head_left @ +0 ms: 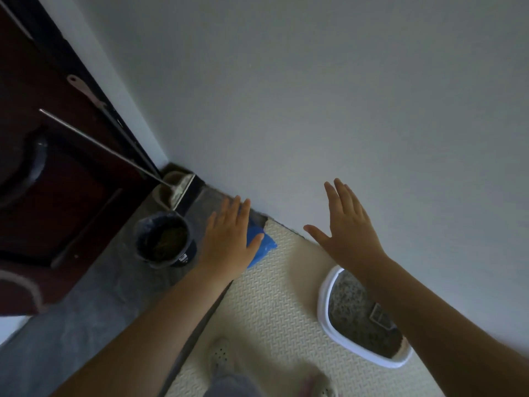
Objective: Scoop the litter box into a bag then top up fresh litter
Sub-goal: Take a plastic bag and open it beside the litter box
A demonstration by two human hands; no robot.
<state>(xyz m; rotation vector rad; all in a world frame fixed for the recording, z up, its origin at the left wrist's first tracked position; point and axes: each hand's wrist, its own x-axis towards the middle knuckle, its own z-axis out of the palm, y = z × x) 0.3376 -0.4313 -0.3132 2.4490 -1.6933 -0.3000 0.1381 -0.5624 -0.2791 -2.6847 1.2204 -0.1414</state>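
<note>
Out in front of you, both hands are stretched forward with palms down and fingers spread, and neither grip holds anything. Your left hand point(229, 239) hovers wide open over the edge of the cream textured mat point(269, 305), its fingers reaching toward the base of the pale wall point(315, 96). Just beneath that grip, partly hidden by the palm and thumb, a blue bag point(264, 247) lies at the mat's far corner; whether your skin touches it cannot be told. To the left of that grip stands a dark bin point(164, 242) lined with plastic and holding brownish matter, resting on the grey floor point(71, 325). Beyond the bin, a long metal handle point(100, 147) slants down to a dustpan point(171, 190) tucked against the dark wooden door point(43, 138). Your right hand point(346, 227) is equally released, fingers fanned and thumb out, raised in front of the wall and touching nothing. Below and nearer to you than that grip, the white-rimmed litter box point(325, 310) sits on the mat close against the wall, filled with speckled grey litter point(352, 310); your right forearm crosses over its far side. A slotted scoop point(380, 315) lies in the litter, just beside that forearm. Beneath both arms, near the bottom edge, a perforated pale shoe point(221, 356) rests on the mat.
</note>
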